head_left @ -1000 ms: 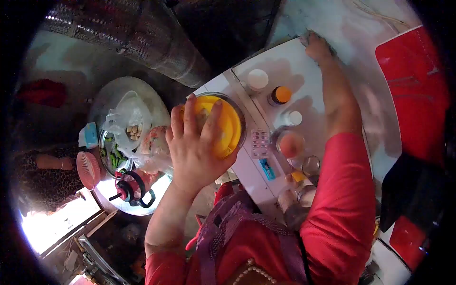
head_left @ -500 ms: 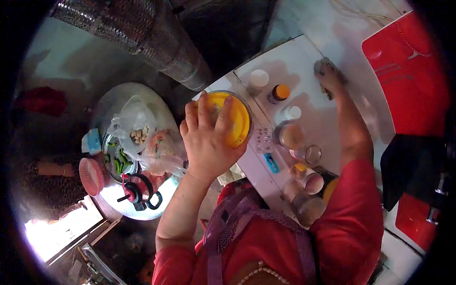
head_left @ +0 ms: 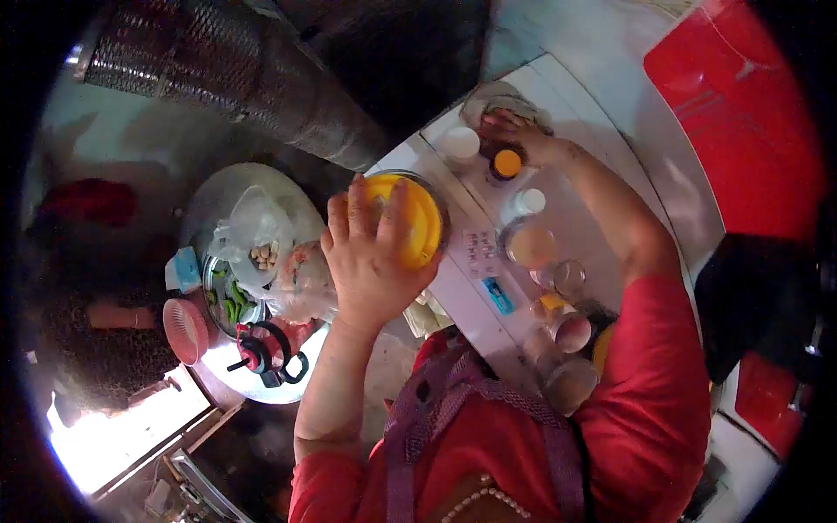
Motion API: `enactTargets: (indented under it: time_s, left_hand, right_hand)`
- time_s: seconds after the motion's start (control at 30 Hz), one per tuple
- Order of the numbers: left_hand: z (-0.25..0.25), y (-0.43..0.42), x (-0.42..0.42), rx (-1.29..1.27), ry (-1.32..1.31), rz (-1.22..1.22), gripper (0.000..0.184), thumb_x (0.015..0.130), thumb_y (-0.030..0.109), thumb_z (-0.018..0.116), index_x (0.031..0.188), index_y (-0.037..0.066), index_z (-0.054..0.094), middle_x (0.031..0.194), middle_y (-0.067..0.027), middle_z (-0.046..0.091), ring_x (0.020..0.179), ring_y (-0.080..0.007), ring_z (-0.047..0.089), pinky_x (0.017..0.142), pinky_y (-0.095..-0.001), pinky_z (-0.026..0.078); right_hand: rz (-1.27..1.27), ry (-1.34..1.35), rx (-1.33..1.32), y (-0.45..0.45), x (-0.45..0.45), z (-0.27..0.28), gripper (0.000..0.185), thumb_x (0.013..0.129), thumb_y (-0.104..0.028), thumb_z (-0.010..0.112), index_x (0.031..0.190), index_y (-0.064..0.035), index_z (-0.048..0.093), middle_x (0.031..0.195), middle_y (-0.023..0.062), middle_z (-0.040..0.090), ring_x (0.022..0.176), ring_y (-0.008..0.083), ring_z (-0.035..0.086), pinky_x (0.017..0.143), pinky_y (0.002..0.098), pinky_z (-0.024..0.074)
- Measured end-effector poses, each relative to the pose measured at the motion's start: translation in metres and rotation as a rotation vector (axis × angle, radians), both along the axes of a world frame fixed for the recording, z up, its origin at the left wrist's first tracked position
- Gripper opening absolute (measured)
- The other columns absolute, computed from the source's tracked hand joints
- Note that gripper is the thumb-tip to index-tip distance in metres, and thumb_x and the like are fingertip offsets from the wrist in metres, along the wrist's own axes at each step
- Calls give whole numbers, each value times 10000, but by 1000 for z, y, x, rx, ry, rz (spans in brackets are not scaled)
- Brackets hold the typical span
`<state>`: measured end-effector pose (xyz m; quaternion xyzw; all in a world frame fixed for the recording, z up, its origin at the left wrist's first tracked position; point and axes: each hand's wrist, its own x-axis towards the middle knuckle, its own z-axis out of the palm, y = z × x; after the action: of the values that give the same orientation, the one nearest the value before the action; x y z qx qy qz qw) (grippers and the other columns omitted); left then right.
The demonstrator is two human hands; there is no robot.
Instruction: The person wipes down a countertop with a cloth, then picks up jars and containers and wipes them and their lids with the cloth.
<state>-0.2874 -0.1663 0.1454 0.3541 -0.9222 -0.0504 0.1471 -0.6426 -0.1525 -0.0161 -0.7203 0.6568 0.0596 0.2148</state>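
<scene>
Currently: cloth at the tabletop's far edge, left hand over the yellow lid

Clock positions are taken with 12 at the top of the view. The right hand (head_left: 520, 132) lies over a grey cloth (head_left: 499, 94) at the far edge of the tabletop (head_left: 597, 126), at 1 o'clock from the centre. Its fingers reach forward onto the fabric and it appears to have hold of it; how tightly cannot be told, as the fingertips are dim.

The left hand (head_left: 373, 261) is spread wide across the yellow lid (head_left: 425, 222), just off 12 o'clock from the centre. Whether it carries the lid or merely steadies it cannot be told.

Assessment: the step in hand is judged to be cloth work on the surface behind the small containers. From the right hand, a white jar (head_left: 460, 143) stands just beside it at 9 o'clock, an orange-capped bottle (head_left: 506, 163) close by at 7, and a white-capped bottle (head_left: 528, 201) farther off at 6. Contact with the nearer two is not established.

Requirement: the next move calls for a low, flat cloth and a path around these containers; an elbow or fold could tip one. The left hand's position should remain steady meanwhile.
</scene>
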Motion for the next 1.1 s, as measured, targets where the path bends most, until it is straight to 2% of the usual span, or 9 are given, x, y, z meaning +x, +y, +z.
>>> enactTargets:
  time_s: [0.13, 0.27, 0.47, 0.57, 0.67, 0.77, 0.9, 0.97, 1.1]
  left_hand:
    - [1, 5, 1, -44, 7, -2, 794, 596, 388, 745, 1308, 182, 459, 1330, -247, 393, 1187, -440, 389, 860, -529, 390]
    - [0, 5, 3, -21, 21, -2, 825, 626, 438, 743, 1344, 192, 420, 1378, -240, 338, 1200, -476, 368, 948, -557, 357]
    - [-1, 6, 7, -1, -27, -4, 839, 627, 473, 729, 1350, 190, 412, 1390, -234, 330, 1212, -468, 363, 918, -559, 389]
    - [-2, 8, 7, -50, 12, -6, 804, 610, 434, 735, 1316, 186, 442, 1372, -266, 346, 1203, -435, 380, 872, -538, 406]
    - [-9, 4, 8, -71, 33, -27, 811, 610, 455, 731, 1321, 197, 438, 1377, -259, 346, 1201, -432, 382, 868, -540, 409]
    - [-2, 7, 6, -40, -13, 7, 809, 633, 497, 712, 1335, 203, 438, 1373, -232, 368, 1219, -446, 376, 909, -562, 397]
    - [-7, 6, 6, -66, 8, 3, 809, 629, 490, 717, 1334, 207, 441, 1370, -223, 375, 1226, -438, 374, 907, -560, 399]
    - [-5, 6, 7, -54, 12, -8, 811, 626, 488, 720, 1334, 206, 441, 1373, -220, 374, 1223, -436, 376, 905, -560, 399]
    - [-3, 9, 8, -34, 11, -6, 828, 612, 486, 731, 1334, 205, 440, 1366, -208, 385, 1209, -429, 386, 900, -552, 405]
  right_hand:
    - [-183, 346, 17, 47, -31, -22, 634, 916, -457, 409, 1466, -270, 155, 1537, 43, 99, 1395, 341, 126, 1092, 538, 187]
    - [-738, 274, 88, 102, -25, 14, 646, 911, -434, 408, 1471, -259, 138, 1542, 53, 57, 1403, 321, 100, 1095, 534, 185]
    - [-539, 224, 245, 180, -5, 29, 750, 830, -383, 577, 1457, -333, 169, 1539, 89, 35, 1396, 365, 80, 1111, 478, 194]
    - [-394, 234, 280, 215, -11, 20, 801, 775, -380, 649, 1449, -249, 236, 1515, 164, 99, 1379, 397, 116, 1121, 435, 190]
    - [-479, 200, 255, 245, -15, 27, 852, 703, -345, 717, 1430, -216, 292, 1500, 207, 112, 1367, 418, 145, 1117, 425, 208]
    - [-634, 295, 256, 250, -31, 18, 848, 681, -283, 733, 1417, -192, 322, 1494, 225, 108, 1361, 417, 171, 1116, 428, 213]
    - [-643, 268, 58, 205, -52, -16, 694, 762, -199, 625, 1399, -232, 353, 1463, 135, 276, 1346, 386, 232, 1094, 473, 240]
    - [-569, 122, -109, 159, -63, -65, 602, 780, -125, 583, 1354, -220, 428, 1420, 106, 358, 1275, 353, 367, 1075, 447, 298]
    - [-170, 286, -97, 115, 5, -10, 475, 766, -39, 569, 1232, -129, 556, 1379, 105, 417, 1186, 276, 451, 982, 347, 390]
